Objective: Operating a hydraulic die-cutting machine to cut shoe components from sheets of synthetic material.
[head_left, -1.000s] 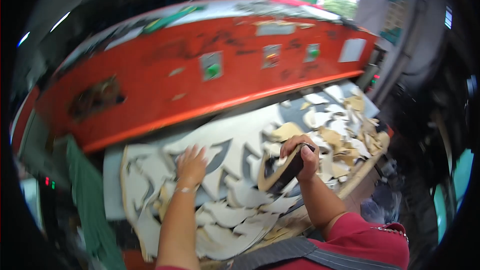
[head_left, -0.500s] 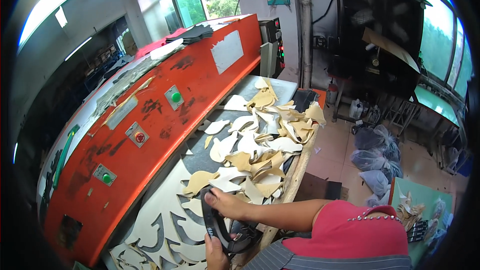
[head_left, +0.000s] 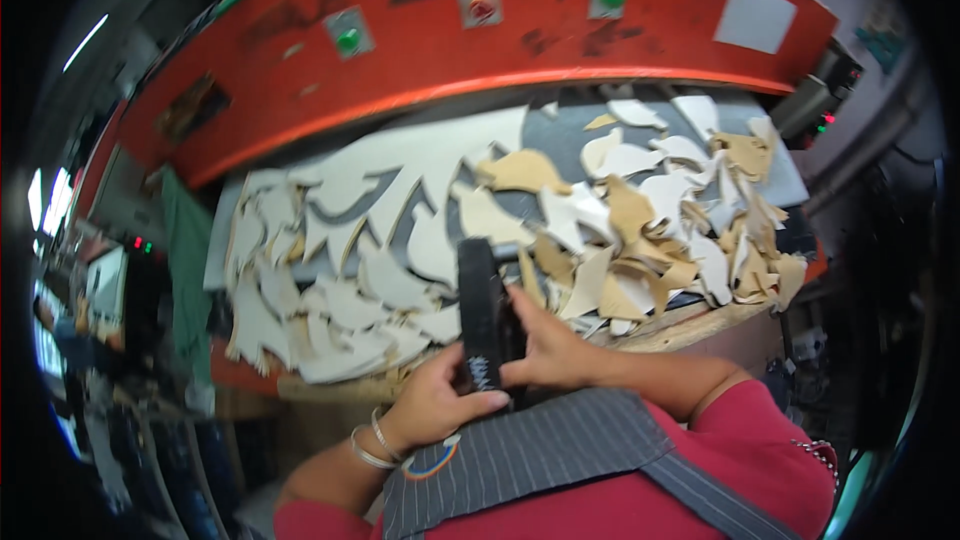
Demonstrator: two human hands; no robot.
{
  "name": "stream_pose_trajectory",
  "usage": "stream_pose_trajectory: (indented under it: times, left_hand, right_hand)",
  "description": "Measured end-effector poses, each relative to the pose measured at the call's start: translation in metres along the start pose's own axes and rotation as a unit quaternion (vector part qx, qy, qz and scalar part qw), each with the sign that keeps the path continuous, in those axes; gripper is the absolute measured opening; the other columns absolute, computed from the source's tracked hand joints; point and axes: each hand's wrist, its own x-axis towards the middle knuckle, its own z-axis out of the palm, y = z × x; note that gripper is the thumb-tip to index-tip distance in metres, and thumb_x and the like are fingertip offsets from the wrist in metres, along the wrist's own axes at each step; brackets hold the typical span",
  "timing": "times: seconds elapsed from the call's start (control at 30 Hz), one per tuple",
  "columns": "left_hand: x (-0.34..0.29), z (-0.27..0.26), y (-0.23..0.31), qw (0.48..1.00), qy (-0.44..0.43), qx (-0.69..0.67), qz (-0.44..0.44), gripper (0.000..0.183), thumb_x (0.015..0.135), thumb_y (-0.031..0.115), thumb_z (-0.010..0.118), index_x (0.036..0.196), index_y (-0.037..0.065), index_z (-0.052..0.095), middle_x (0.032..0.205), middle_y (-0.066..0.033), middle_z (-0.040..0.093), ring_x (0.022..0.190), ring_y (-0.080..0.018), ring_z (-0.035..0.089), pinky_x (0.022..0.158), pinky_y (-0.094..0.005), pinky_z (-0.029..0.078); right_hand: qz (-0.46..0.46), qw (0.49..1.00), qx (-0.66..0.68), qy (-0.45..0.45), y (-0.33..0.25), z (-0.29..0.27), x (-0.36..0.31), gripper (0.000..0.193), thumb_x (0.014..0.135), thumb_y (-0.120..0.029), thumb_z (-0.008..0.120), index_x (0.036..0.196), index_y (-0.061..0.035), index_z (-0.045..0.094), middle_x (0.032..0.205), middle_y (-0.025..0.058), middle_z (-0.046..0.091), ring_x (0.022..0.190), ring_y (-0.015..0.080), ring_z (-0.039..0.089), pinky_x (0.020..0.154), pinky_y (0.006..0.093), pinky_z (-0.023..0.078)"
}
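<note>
A black cutting die (head_left: pixel 479 305), a band-like frame with pale marks near its lower end, stands edge-on close to my apron. My left hand (head_left: pixel 437 400) grips its lower left side, thumb lying across the bottom. On the other side, my right hand (head_left: pixel 550 350) has its fingers on the die, partly hidden behind it. Beyond the die lies a cream sheet of leather-like material (head_left: pixel 440 140) with curved shapes cut out of it. Loose tan and white cut pieces (head_left: pixel 630 215) are heaped to the right.
A red press beam (head_left: pixel 400 65) with green and red buttons spans the far side of the grey bed. A worn wooden edge (head_left: pixel 690 328) runs along the near side. Green cloth (head_left: pixel 185 275) hangs at the left, with another person (head_left: pixel 85 330) farther off.
My view has swung left to face the press squarely. The die has turned from showing its open ring to edge-on, still in both hands. My left hand and its bracelets now show fully.
</note>
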Motion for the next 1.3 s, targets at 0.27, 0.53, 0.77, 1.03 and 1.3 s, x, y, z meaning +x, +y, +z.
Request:
stream_pose_trajectory:
  times: [0.27,0.53,0.77,1.03,1.3]
  left_hand:
    - [-0.001,0.018,0.000,0.999,0.034,0.035,0.021,0.046,0.073,0.022,0.082,0.105,0.000,0.057,0.092,-0.0021,0.063,0.083,-0.0091,0.058,0.075,-0.0270,0.048]
    - [0.037,-0.026,-0.047,0.958,-0.075,0.248,0.124,0.045,0.095,0.042,0.051,0.107,-0.001,0.060,0.092,-0.0071,0.065,0.087,-0.0133,0.060,0.075,-0.0268,0.048]
    - [0.028,-0.016,-0.052,0.945,0.005,0.196,0.260,0.037,0.095,0.035,0.052,0.091,-0.001,0.064,0.074,-0.0100,0.065,0.066,-0.0158,0.061,0.062,-0.0304,0.048]
    - [0.012,-0.035,-0.083,0.950,0.130,0.231,0.166,0.027,0.092,0.025,0.056,0.097,-0.001,0.064,0.076,-0.0124,0.065,0.060,-0.0168,0.062,0.056,-0.0310,0.048]
    - [0.041,-0.034,-0.066,0.982,0.124,0.073,0.119,0.036,0.100,0.028,0.039,0.106,-0.002,0.056,0.095,-0.0113,0.061,0.088,-0.0210,0.060,0.086,-0.0357,0.045]
  right_hand:
    - [-0.050,0.998,-0.046,0.018,0.010,0.008,0.006,0.083,0.071,-0.022,0.077,0.131,0.0033,0.025,0.119,0.0199,0.048,0.112,0.0257,0.051,0.095,0.0364,0.041]
    - [0.012,0.988,-0.077,-0.133,-0.012,-0.034,0.015,0.096,0.063,-0.032,0.085,0.132,0.0010,0.027,0.118,0.0155,0.049,0.115,0.0215,0.048,0.097,0.0347,0.039]
    - [0.008,0.983,-0.067,-0.169,-0.007,-0.029,0.020,0.093,0.061,-0.031,0.083,0.131,0.0031,0.031,0.119,0.0165,0.049,0.113,0.0219,0.048,0.097,0.0336,0.038]
    - [0.026,0.993,0.016,-0.116,0.013,-0.021,0.025,0.088,0.060,-0.034,0.081,0.125,0.0034,0.036,0.107,0.0153,0.053,0.103,0.0226,0.053,0.088,0.0333,0.042]
    - [0.063,0.925,0.375,0.026,0.044,-0.056,0.002,0.054,0.060,-0.002,0.081,0.103,-0.0070,0.048,0.081,-0.0017,0.046,0.075,0.0136,0.049,0.075,0.0309,0.042]
